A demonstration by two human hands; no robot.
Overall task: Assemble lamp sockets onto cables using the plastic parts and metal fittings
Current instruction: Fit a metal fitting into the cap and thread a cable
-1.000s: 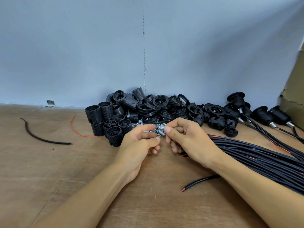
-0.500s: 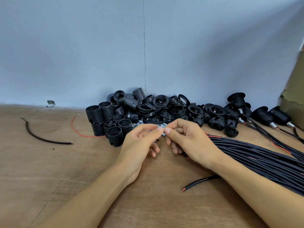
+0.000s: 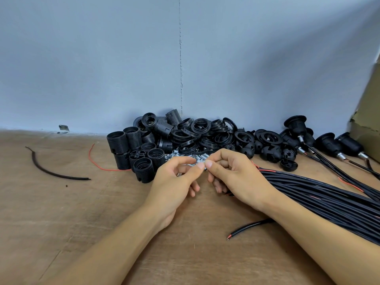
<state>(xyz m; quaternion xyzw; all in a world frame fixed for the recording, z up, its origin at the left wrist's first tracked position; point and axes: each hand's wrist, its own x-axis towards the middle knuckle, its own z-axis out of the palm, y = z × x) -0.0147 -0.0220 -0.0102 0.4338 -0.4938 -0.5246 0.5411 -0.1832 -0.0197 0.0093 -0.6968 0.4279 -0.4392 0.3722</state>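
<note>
My left hand [image 3: 174, 182] and my right hand [image 3: 236, 177] meet at the fingertips above the wooden table [image 3: 61, 212], both pinching a small silver metal fitting [image 3: 201, 161]. Just behind them lies a little heap of loose metal fittings [image 3: 174, 156]. Black threaded socket bodies [image 3: 131, 149] stand at the left of the pile, black rings [image 3: 200, 126] and dome caps [image 3: 271, 154] behind and to the right. A thick bundle of black cables [image 3: 329, 198] runs under my right forearm; one cable end with bared red wire [image 3: 238, 231] lies near the front.
Assembled sockets on cables [image 3: 329, 144] lie at the far right by a cardboard box [image 3: 368, 120]. A loose black cable scrap [image 3: 53, 171] and a red wire [image 3: 96, 161] lie at the left. A grey wall stands close behind the pile.
Both hands have drawn slightly towards me from the fitting heap, and the fingertips have closed together on one metal fitting.
</note>
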